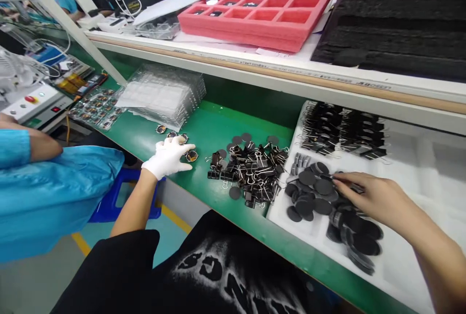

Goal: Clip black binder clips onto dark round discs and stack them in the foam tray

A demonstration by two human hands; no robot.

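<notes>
My left hand [169,157], in a white glove, rests on the green bench with its fingers spread. Beside its index finger and thumb lies a small round part with a metallic rim [191,156]; similar round parts [161,129] sit just beyond the fingers, some half covered. My bare right hand [374,195] reaches over the white tray [404,146]. Its thumb and index finger pinch at the edge of a black disc among the loose black discs [306,178]. The exact contact is partly hidden.
Between my hands lies a heap of black binder clips [258,171] with a few discs. More clips [324,127] stand in rows in the tray. Clear plastic trays [163,93] are stacked behind my left hand. A shelf [255,69] carries a pink foam tray [247,25]. A blue-sleeved person [47,188] is at left.
</notes>
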